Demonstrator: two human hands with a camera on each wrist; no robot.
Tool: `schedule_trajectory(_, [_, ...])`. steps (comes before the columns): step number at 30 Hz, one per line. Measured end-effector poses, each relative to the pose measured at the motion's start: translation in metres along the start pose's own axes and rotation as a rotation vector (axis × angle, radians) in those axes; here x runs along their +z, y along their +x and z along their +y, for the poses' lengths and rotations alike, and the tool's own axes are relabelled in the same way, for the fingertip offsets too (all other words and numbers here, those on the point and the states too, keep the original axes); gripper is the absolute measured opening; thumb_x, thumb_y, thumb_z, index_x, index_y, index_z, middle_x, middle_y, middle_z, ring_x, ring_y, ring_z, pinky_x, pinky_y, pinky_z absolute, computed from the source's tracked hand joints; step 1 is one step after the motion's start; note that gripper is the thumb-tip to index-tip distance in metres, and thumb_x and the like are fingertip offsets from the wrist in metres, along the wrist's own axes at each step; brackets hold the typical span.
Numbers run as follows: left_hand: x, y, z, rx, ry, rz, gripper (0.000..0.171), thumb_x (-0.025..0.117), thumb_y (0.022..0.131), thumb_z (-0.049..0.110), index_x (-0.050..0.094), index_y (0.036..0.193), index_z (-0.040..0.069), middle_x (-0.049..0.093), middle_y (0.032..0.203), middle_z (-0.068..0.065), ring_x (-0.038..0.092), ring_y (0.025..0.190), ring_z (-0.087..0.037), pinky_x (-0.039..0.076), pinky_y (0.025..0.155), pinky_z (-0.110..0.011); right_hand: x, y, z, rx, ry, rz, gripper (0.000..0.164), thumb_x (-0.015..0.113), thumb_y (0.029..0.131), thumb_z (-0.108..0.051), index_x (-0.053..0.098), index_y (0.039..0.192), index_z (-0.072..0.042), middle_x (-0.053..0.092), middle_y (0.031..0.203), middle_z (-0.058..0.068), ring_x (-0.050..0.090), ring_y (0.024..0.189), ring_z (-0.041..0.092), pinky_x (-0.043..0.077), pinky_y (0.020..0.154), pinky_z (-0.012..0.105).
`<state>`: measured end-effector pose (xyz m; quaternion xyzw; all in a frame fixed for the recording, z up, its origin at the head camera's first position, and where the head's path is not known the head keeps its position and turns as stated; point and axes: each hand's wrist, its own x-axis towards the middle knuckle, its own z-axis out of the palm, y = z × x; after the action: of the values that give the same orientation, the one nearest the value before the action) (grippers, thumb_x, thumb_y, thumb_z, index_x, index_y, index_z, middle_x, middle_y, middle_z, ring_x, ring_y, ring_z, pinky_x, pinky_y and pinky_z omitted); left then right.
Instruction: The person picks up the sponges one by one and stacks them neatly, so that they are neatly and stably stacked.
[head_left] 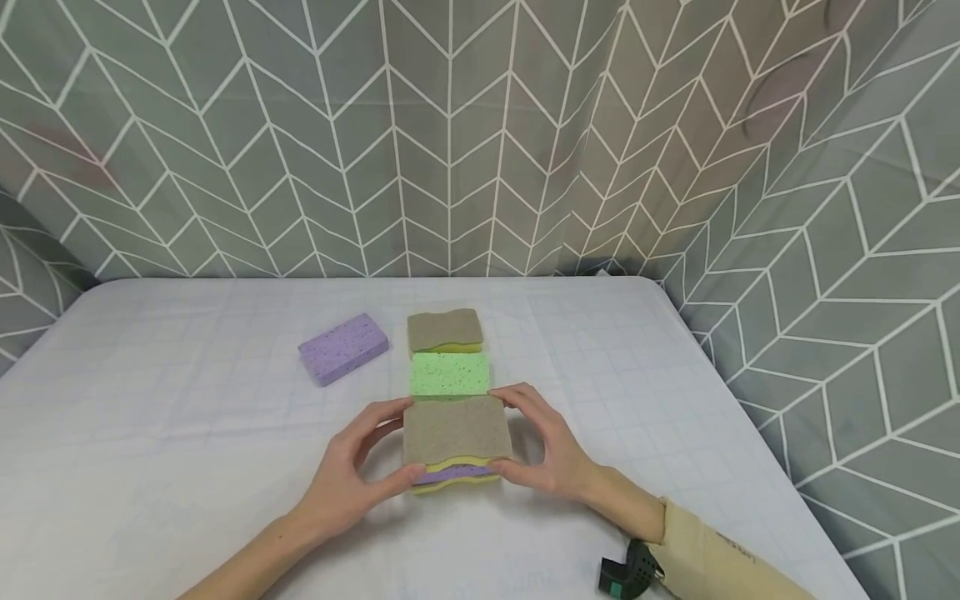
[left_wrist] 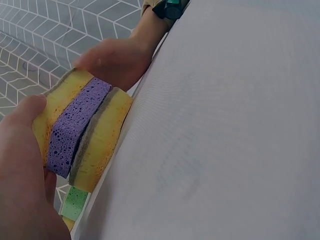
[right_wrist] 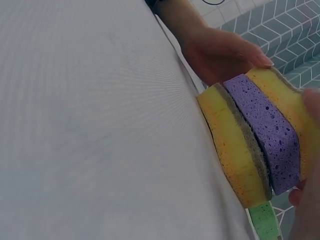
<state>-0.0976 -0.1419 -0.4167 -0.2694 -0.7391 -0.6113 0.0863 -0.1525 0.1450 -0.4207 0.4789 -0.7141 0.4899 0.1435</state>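
Observation:
Three sponges lie stacked on the table in front of me. On top is a yellow scrub sponge (head_left: 457, 429) with its wavy grey-brown pad facing up. Beneath it is a purple sponge (left_wrist: 77, 127), and lowest a second yellow scrub sponge (right_wrist: 232, 150), pad side up. My left hand (head_left: 363, 462) holds the top sponge by its left side, thumb at the near corner and fingers at the far one. From the right, my right hand (head_left: 551, 450) grips the same sponge likewise. In the left wrist view, the thumb presses the top sponge's yellow side.
Right behind the stack lies a green sponge (head_left: 450, 373), then another yellow scrub sponge (head_left: 446, 330) with a grey-brown pad. A loose purple sponge (head_left: 343, 349) sits at the back left. The white-covered table (head_left: 187, 433) ends at a patterned curtain (head_left: 420, 142).

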Motion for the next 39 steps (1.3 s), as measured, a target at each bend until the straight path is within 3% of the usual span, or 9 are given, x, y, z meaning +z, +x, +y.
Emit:
schedule_trajectory(4, [0.001,0.000,0.001,0.003,-0.017,0.004,0.071,0.082,0.077,-0.005,0.051,0.140,0.004,0.055,0.136,-0.012,0.055,0.126,-0.014,0.044,0.111,-0.028,-0.002,0.001,0.001,0.022,0.019,0.031,0.050,0.056,0.101,-0.031,0.051,0.136,0.004,0.059,0.123,0.015,0.055,0.113,0.024,0.046,0.101,0.034])
schedule_trajectory(6, [0.000,0.000,0.001,0.001,-0.020,0.003,0.071,0.082,0.077,-0.005,0.052,0.140,0.004,0.055,0.136,-0.012,0.055,0.126,-0.014,0.044,0.111,-0.027,-0.003,0.001,0.002,0.069,0.019,0.076,0.040,0.047,0.104,-0.021,0.053,0.134,0.005,0.061,0.121,0.016,0.056,0.112,0.025,0.045,0.102,0.030])
schedule_trajectory(9, [0.000,0.000,0.000,0.002,-0.020,0.004,0.070,0.082,0.076,-0.005,0.052,0.139,0.005,0.056,0.136,-0.012,0.056,0.125,-0.015,0.044,0.111,-0.027,-0.005,0.004,0.006,0.174,0.005,0.139,0.033,0.044,0.102,-0.003,0.056,0.132,0.003,0.063,0.119,0.016,0.057,0.111,0.025,0.045,0.099,0.028])
schedule_trajectory(13, [-0.002,0.000,-0.001,0.001,-0.013,0.007,0.070,0.083,0.076,-0.005,0.053,0.139,0.005,0.056,0.135,-0.011,0.057,0.123,-0.015,0.045,0.110,-0.028,-0.009,0.011,0.016,0.264,-0.056,0.163,0.033,0.051,0.099,0.003,0.058,0.131,-0.001,0.064,0.121,0.012,0.057,0.112,0.024,0.046,0.099,0.029])
schedule_trajectory(18, [-0.002,0.000,-0.001,-0.006,-0.006,0.010,0.070,0.083,0.076,-0.004,0.053,0.138,0.005,0.056,0.134,-0.011,0.057,0.122,-0.014,0.045,0.111,-0.028,-0.015,0.021,0.032,0.275,-0.132,0.142,0.035,0.062,0.095,-0.003,0.059,0.130,-0.002,0.063,0.123,0.009,0.057,0.113,0.023,0.046,0.101,0.032])
schedule_trajectory(29, [0.000,0.001,0.000,-0.013,-0.008,-0.002,0.070,0.082,0.077,-0.004,0.052,0.139,0.006,0.056,0.135,-0.011,0.057,0.123,-0.013,0.044,0.111,-0.027,-0.023,0.033,0.060,0.255,-0.213,0.007,0.048,0.076,0.085,-0.014,0.059,0.129,0.000,0.062,0.125,0.010,0.058,0.118,0.025,0.047,0.104,0.041])
schedule_trajectory(39, [-0.001,-0.001,-0.002,-0.006,-0.008,-0.007,0.070,0.081,0.078,-0.005,0.052,0.140,0.005,0.055,0.137,-0.012,0.056,0.124,-0.014,0.044,0.111,-0.028,-0.023,0.038,0.063,0.302,-0.234,-0.110,0.059,0.081,0.081,-0.021,0.058,0.132,-0.003,0.060,0.131,0.009,0.056,0.122,0.026,0.046,0.108,0.044])
